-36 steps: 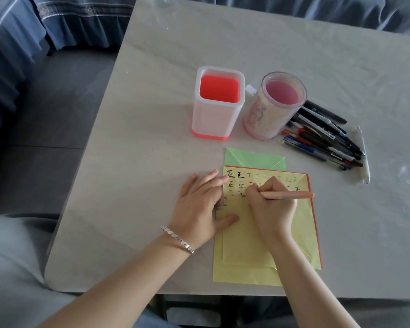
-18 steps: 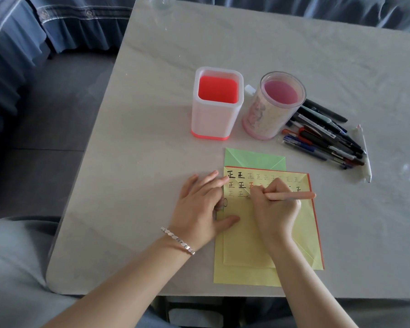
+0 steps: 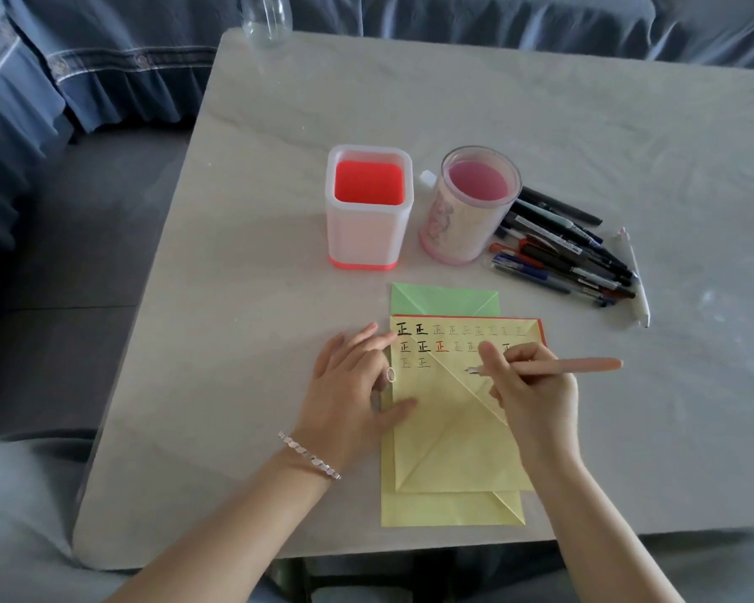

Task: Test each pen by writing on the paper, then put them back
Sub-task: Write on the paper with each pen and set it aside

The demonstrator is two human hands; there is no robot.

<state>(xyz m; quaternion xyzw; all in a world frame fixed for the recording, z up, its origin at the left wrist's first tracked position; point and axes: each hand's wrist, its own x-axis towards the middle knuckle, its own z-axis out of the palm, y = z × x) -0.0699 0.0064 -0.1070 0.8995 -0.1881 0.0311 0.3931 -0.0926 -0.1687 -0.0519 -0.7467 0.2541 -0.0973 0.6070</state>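
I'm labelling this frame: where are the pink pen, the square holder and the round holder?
pink pen (image 3: pixel 584 366), head view, middle of its barrel.
square holder (image 3: pixel 368 235), head view, front wall.
round holder (image 3: pixel 462 228), head view, side wall.

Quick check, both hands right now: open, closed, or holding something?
Left hand: open, resting on the left edge of the yellow paper.
Right hand: gripping the pink pen, tip over the paper.

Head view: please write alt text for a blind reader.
A person's right hand holds a pink pen, tip at a yellow paper bearing rows of characters, while the left hand rests on the paper's left edge. Behind stand a square holder and a round holder, both empty, beside a pile of pens on the table.
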